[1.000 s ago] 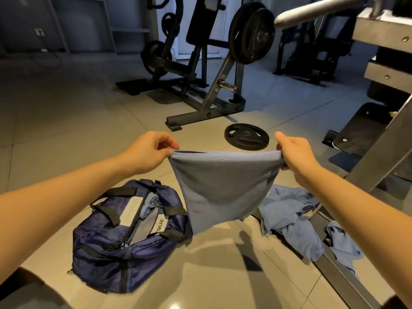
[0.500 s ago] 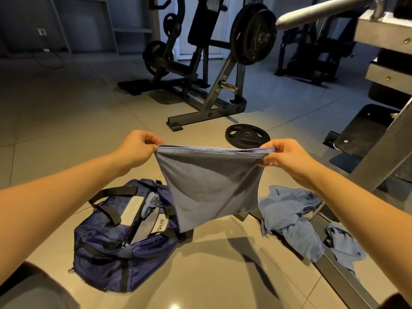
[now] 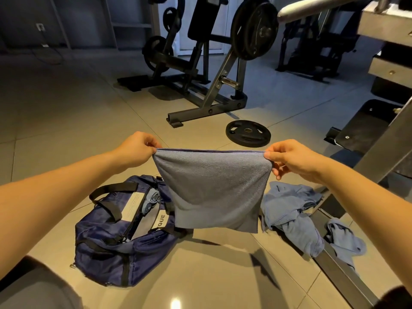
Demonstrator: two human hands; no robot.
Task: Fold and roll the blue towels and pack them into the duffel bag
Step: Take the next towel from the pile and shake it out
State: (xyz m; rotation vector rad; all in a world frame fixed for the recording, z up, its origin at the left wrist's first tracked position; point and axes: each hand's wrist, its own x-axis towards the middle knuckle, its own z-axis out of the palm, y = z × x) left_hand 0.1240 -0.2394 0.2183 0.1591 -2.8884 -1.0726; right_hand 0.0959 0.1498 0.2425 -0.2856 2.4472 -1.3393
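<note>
Since the earlier frames the skewed lower part of the grey-blue terry towel (image 3: 214, 190) has been brought square: it was slanted toward the lower left, and the bottom edge is now nearly level. The two top corners have been kept at the same places in the frame.

The towel is held up in the middle of the frame, clear of the glossy beige tiled floor (image 3: 66, 119). Its stitched top edge is stretched taut and level from left to right, and the cloth is hung straight down from it. The left corner is pinched between thumb and curled fingers of the left hand (image 3: 136, 150), and the right corner is pinched in the same way by the right hand (image 3: 292, 159).

Below and to the left, the navy fabric duffel bag (image 3: 107, 253) is laid on the floor, its long axis run from lower left to upper right and its zip opening turned upward. Rolled blue towels (image 3: 151, 200) are seen inside, at the upper end. Crumpled loose blue towels (image 3: 289, 210) are heaped at the lower right. A black round weight plate (image 3: 248, 133) is laid flat beyond the held towel.
</note>
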